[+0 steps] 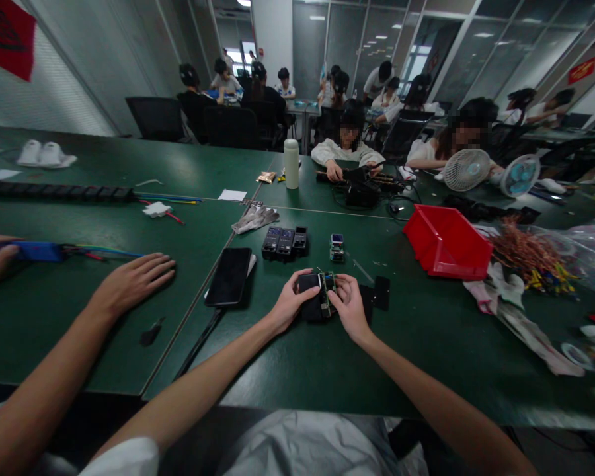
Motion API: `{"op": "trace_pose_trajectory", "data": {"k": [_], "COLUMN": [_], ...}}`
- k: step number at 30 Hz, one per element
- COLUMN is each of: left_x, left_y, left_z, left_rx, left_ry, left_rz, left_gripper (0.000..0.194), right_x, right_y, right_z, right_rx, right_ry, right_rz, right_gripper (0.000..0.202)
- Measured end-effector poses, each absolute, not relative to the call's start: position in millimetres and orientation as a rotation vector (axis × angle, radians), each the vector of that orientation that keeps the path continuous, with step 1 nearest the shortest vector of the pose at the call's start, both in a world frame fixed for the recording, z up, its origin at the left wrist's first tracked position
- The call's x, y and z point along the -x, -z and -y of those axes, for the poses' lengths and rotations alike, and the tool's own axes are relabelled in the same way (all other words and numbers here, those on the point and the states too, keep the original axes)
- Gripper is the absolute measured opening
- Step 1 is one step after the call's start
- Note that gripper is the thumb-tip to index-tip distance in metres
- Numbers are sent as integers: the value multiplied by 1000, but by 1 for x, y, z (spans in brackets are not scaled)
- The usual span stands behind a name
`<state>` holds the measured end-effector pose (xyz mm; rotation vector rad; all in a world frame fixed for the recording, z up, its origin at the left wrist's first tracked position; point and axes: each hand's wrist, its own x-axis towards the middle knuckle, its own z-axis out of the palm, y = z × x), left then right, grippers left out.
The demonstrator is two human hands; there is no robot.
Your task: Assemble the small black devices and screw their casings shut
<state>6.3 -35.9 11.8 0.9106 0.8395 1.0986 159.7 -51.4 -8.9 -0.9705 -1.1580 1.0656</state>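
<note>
My left hand (291, 303) is closed round a black plastic housing (311, 311) just above the green table. Opposite it, my right hand (350, 303) grips a green circuit board (328, 291) at the housing's right side; whether the board is seated in the housing I cannot tell. Black flat pieces (381, 293) lie to the right of my right hand, partly hidden by it. Beyond my hands stand several black modules with small screens (283, 243) and a small board assembly with a screen (336, 247).
A phone (229, 276) lies to the left, a cable by it. A co-worker's hands (129, 281) and a blue battery pack (39, 250) are further left. A red bin (446, 241), gloves (506, 304) and copper wires (530, 254) sit right. A bottle (291, 164) stands behind.
</note>
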Motion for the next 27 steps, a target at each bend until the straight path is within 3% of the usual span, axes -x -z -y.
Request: {"op": "trace_pose_trajectory", "data": {"k": [27], "left_x": [-7], "left_y": [-15], "left_z": [37], "left_rx": [-868], "left_ry": [-1106], "left_rz": [-800], "left_gripper": [44], "right_x": [-160], "right_y": [7], "right_z": [53], "right_rx": [1037], "right_ry": [-1052], "right_rz": [1199], "right_gripper": [42]}}
